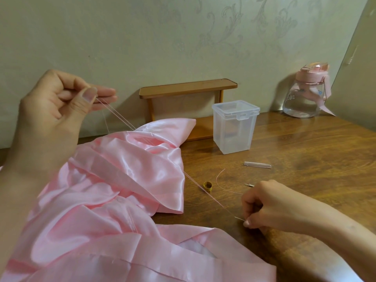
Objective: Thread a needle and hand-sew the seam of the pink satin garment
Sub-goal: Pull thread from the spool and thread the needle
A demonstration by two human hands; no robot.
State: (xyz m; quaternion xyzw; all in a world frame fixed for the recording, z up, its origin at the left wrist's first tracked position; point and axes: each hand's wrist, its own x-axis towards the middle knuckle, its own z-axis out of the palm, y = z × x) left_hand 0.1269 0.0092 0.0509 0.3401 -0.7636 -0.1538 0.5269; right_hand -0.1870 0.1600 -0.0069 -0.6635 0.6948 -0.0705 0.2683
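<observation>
Hands, two, bare. Left hand [59, 102]: raised at upper left, thumb and forefinger pinched on the end of a doubled pink thread [118, 117], other fingers loosely curled. Right hand [270, 204]: low on the counter [315, 151] at lower right, fingers curled, fingertips pinching a needle [239, 219]. Thread: taut, running from the left hand across the garment to the needle. Pink satin garment [114, 200]: rumpled on the counter's left half, beneath the thread. Gold thimble [207, 186]: on the counter just beside the garment's edge, near the thread. Clear tube [257, 165]: lying flat, beyond the right hand. Loose thread offcut [219, 177]: curled between thimble and tube. Lidded clear box [235, 127]: upright, behind. Wooden shelf [187, 89]: against the wall. Pink-lidded bottle [305, 96]: far right.
</observation>
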